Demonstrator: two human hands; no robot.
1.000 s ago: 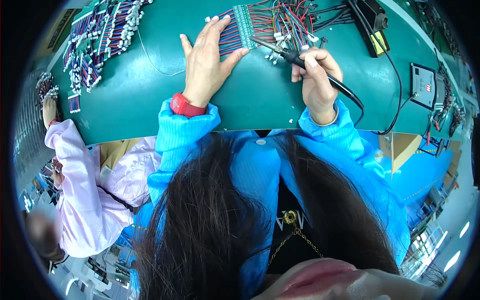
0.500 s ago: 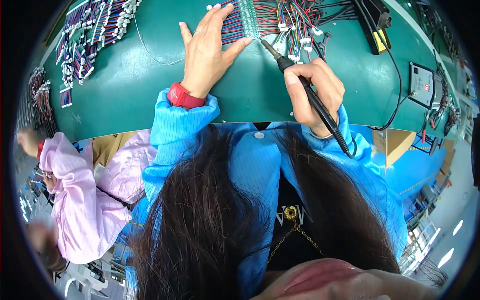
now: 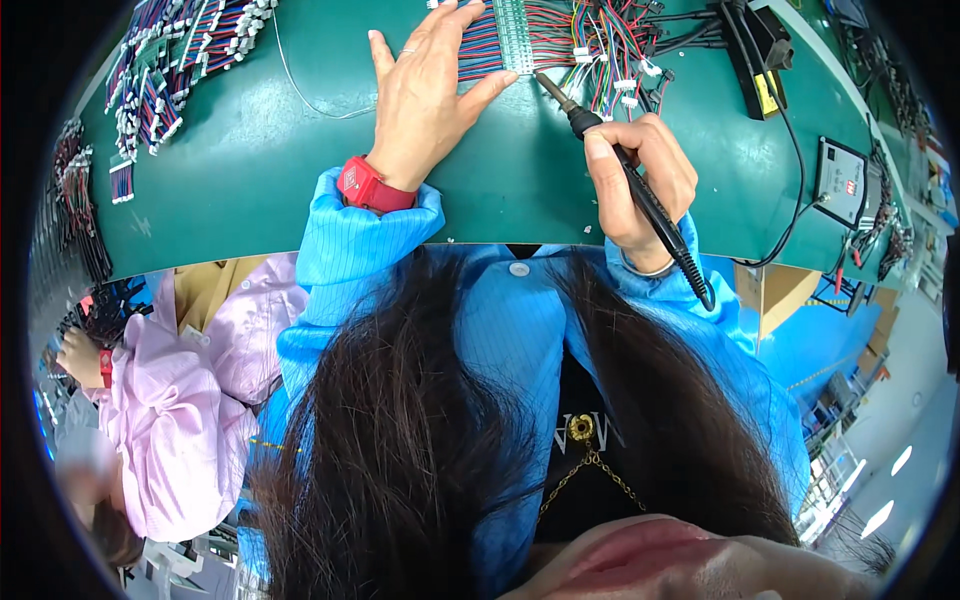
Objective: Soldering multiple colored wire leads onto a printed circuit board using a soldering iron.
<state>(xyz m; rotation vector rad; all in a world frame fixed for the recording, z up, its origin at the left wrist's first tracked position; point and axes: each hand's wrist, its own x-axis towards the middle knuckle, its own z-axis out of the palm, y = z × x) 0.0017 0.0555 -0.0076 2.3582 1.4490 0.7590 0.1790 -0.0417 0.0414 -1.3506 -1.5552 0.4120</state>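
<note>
My left hand (image 3: 424,105) lies flat with fingers spread over a row of red, blue and black wires (image 3: 479,50). Its thumb tip touches the lower end of a pale green circuit board strip (image 3: 515,38). In my right hand (image 3: 645,185) is a soldering iron (image 3: 650,203) with a black handle, gripped like a pen. The iron's tip points up and left, close to the strip's lower right corner; whether it touches cannot be told. Red and black wires (image 3: 553,35) run out from the strip's right side. Coloured wires with white plugs (image 3: 625,92) lie beyond them.
Bundles of finished-looking wire boards (image 3: 155,95) lie at the far left of the green table (image 3: 290,190). A black box with a yellow label (image 3: 757,75) and a small control unit (image 3: 842,182) stand at the right, the iron's cord nearby. A co-worker in a pink sleeve (image 3: 165,400) sits left.
The view has shifted slightly, so the table things appear a little displaced. My hands keep nearly the same pose at the strip. The co-worker's arm at the left has moved.
</note>
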